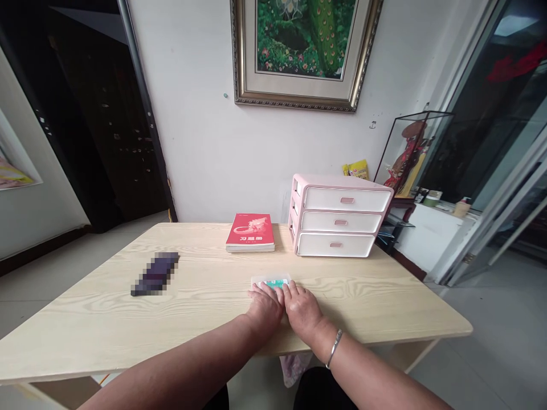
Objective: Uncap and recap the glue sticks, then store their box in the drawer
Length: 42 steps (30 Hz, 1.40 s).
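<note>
A small clear plastic case with teal contents (272, 282) lies on the light wooden table (128, 319) near its front edge. My left hand (265, 307) rests flat on the table with its fingertips on the case's near left edge. My right hand (302, 307) lies beside it, fingers touching the case's near right edge; a silver bracelet is on that wrist. Both hands lie side by side, fingers stretched forward, and cover the case's near side.
A red book (250, 232) lies at the back middle of the table. A pink three-drawer organizer (337, 216) stands to its right, drawers closed. A dark blurred flat object (155, 273) lies at the left. A framed picture hangs on the wall behind.
</note>
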Motion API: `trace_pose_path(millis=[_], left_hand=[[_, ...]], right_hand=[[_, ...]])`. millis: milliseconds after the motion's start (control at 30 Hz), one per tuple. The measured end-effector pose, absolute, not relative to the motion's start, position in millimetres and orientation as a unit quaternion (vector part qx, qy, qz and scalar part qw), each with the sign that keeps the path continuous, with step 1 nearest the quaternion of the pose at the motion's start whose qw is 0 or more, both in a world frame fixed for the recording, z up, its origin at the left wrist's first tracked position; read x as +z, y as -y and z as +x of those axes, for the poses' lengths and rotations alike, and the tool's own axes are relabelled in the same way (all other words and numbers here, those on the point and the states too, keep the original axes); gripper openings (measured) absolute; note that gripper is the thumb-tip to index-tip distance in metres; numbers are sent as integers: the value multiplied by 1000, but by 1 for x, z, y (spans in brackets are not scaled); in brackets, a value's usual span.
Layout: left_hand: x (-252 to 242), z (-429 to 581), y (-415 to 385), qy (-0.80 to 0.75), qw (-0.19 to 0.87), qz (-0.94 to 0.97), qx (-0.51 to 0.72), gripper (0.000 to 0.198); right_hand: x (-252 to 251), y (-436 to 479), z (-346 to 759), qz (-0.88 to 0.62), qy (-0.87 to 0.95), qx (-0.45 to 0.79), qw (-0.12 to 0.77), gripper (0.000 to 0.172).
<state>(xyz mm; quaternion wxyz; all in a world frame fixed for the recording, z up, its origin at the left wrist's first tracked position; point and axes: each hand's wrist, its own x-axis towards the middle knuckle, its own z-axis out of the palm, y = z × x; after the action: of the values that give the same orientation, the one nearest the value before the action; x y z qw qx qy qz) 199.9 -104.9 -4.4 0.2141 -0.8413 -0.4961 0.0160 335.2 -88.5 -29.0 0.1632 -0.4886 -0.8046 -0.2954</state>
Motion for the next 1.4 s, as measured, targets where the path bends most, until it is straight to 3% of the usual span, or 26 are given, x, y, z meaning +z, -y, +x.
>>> trace_pose_path(millis=[267,433,500,667,867,1167,1400], left_hand=[[6,157,99,436,107,-888,-99,54],[-7,123,70,480,-46,-856,-185,94],[-9,118,61,462,-120,-855,-205,99],[-6,122,53,408,-220,-840,-283,82],[-12,123,52,417,-293,-790,-341,75],[-8,117,50,414,-346,-764,-353,66],[-4,118,57,393,-341,-778,-352,46]], right_hand=[[-31,90,361,-483,819,-245,191,39],[-27,90,364,-496,815,-201,222,40],[-24,93,361,-503,808,-195,237,38],[-16,103,349,-456,817,-229,268,36],[-4,100,333,-393,830,-296,263,33],[27,89,316,-340,870,-336,122,40],[55,77,307,-318,909,-269,23,17]])
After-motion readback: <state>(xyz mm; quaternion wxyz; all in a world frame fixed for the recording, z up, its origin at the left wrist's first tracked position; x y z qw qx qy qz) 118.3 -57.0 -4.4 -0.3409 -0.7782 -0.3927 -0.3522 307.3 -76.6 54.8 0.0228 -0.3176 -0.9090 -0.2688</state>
